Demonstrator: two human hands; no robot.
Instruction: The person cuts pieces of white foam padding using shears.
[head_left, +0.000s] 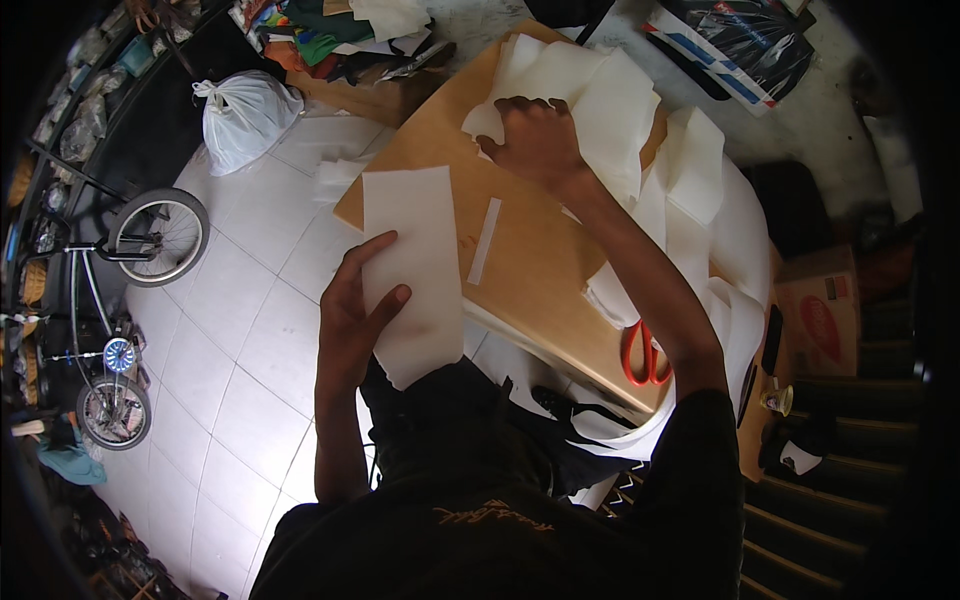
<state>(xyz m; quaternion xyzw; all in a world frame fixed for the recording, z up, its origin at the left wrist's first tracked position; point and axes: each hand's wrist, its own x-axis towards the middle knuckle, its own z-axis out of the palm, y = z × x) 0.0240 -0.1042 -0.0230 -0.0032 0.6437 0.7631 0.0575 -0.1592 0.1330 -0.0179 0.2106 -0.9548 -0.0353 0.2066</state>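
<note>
My left hand point(352, 315) holds a long white sheet point(412, 260), its thumb on top and the rest of the hand at the left edge. The sheet looks like stiff cloth or paper, which I cannot tell. Over the brown table, my right hand point(540, 145) has its fingers curled on the corner of a pile of white sheets point(590, 85), a bit of white showing between thumb and fingers. A narrow white strip point(484, 242) lies on the tabletop point(530, 270) between the hands. Red-handled scissors point(640, 358) rest near the table's right end, partly behind my right forearm.
More white material point(700, 170) drapes over the table's right side. A tied white plastic bag point(245, 115) sits on the tiled floor point(260, 330). Farther left stands a small bicycle point(105, 320) by dark shelves. At the right are a cardboard box point(820, 310) and wooden slats point(870, 470).
</note>
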